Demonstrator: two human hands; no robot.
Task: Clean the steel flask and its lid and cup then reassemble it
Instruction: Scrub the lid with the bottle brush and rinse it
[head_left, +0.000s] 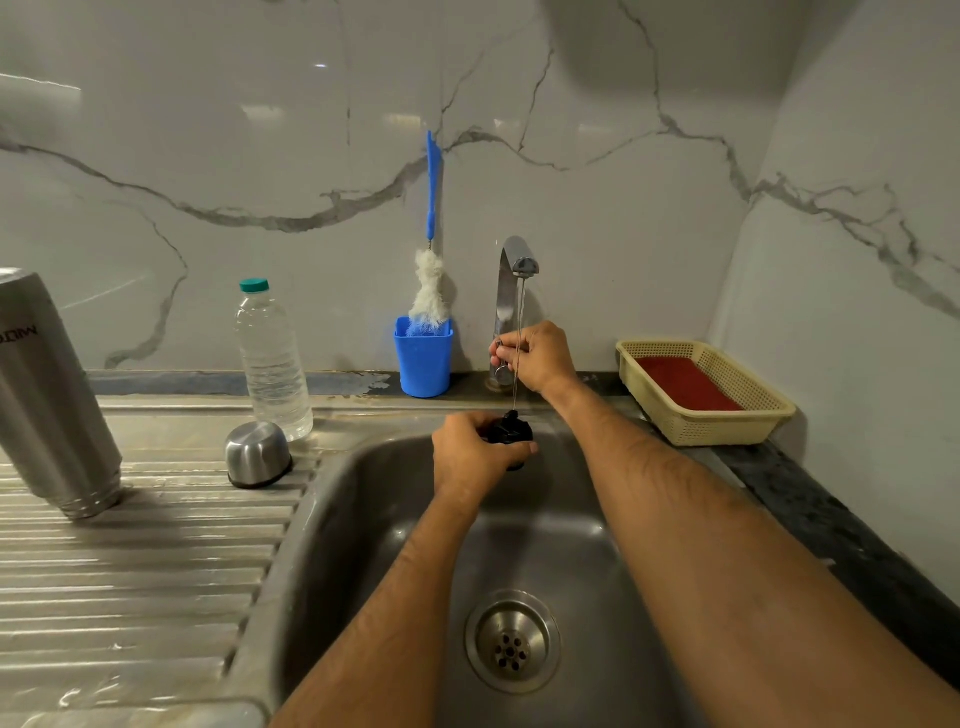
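Note:
The steel flask (49, 400) stands upside down on the ribbed drainboard at far left. Its steel cup (257, 453) sits mouth down on the drainboard near the sink's back left corner. My left hand (475, 452) grips the black lid (511, 431) over the sink, under a thin stream of water from the tap (511, 291). My right hand (537, 356) holds the tap's handle at the base of the spout.
A clear plastic water bottle (272, 364) stands behind the cup. A blue holder (423, 358) with a bottle brush (431, 249) sits left of the tap. A cream basket (701, 392) with a red cloth rests at right. The steel sink (571, 561) has a drain (511, 642).

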